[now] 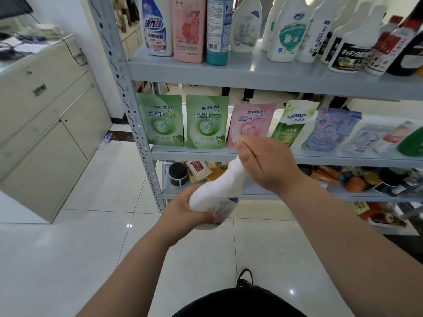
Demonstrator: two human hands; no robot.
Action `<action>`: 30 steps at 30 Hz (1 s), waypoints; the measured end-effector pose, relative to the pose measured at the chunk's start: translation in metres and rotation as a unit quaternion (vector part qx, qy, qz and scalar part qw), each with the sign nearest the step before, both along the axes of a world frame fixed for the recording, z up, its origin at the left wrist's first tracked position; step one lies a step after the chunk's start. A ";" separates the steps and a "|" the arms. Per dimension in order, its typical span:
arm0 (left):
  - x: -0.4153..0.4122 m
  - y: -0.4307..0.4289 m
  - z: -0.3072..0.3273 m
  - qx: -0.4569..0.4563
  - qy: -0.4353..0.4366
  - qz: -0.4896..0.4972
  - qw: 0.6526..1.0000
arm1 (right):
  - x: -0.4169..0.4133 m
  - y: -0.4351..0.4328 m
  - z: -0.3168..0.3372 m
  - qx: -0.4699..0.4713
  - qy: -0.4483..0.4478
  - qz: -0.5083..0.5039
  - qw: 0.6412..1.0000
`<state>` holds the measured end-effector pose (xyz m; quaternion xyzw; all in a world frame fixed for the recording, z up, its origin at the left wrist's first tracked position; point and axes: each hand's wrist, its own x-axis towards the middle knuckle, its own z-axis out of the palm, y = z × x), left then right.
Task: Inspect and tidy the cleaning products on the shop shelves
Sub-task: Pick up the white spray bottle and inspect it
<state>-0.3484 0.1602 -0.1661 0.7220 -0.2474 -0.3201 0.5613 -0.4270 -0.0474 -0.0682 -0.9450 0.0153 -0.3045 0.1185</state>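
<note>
White cleaner bottle (215, 191), tilted, neck uppermost, held in the air in front of the metal shelving (183, 154). Left hand (183, 208) grips its base, fingers curled beneath; right hand (263, 161) wraps closed around its neck.

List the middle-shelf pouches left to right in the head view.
Green pouch → second green pouch → pink pouch → white-green pouch → blue pouch; items further right are too blurred to name.

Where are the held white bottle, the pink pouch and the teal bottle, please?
white bottle (211, 195), head view, body.
pink pouch (250, 123), head view, front.
teal bottle (217, 28), head view, label.
</note>
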 end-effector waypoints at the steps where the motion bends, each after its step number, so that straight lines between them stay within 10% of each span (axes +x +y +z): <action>1: -0.002 -0.003 0.001 -0.024 0.023 0.013 0.999 | 0.001 0.003 -0.004 0.086 0.007 -0.002 0.996; 6: -0.020 -0.018 0.017 -0.088 -0.045 0.121 0.988 | -0.002 0.044 -0.048 0.490 0.104 -0.004 0.865; 11: -0.049 -0.028 0.027 -0.043 -0.187 0.060 0.980 | 0.007 0.038 -0.058 0.869 0.032 0.000 0.493; 14: -0.046 -0.037 0.025 -0.039 -0.202 0.064 0.977 | 0.010 0.027 -0.054 0.893 0.019 0.011 0.449; 16: -0.037 -0.047 0.026 -0.031 -0.178 0.084 0.980 | 0.012 0.024 -0.053 0.889 0.028 0.049 0.454; 20: -0.015 -0.060 0.040 -0.082 -0.136 0.091 0.983 | 0.012 -0.003 -0.036 0.788 0.033 0.067 0.611; 25: 0.020 -0.094 0.068 -0.209 0.155 0.123 0.958 | 0.020 -0.043 -0.019 0.669 0.031 0.053 0.741; 30: 0.046 -0.151 0.104 -0.241 0.233 0.146 0.931 | 0.044 -0.084 0.003 0.633 0.030 0.079 0.769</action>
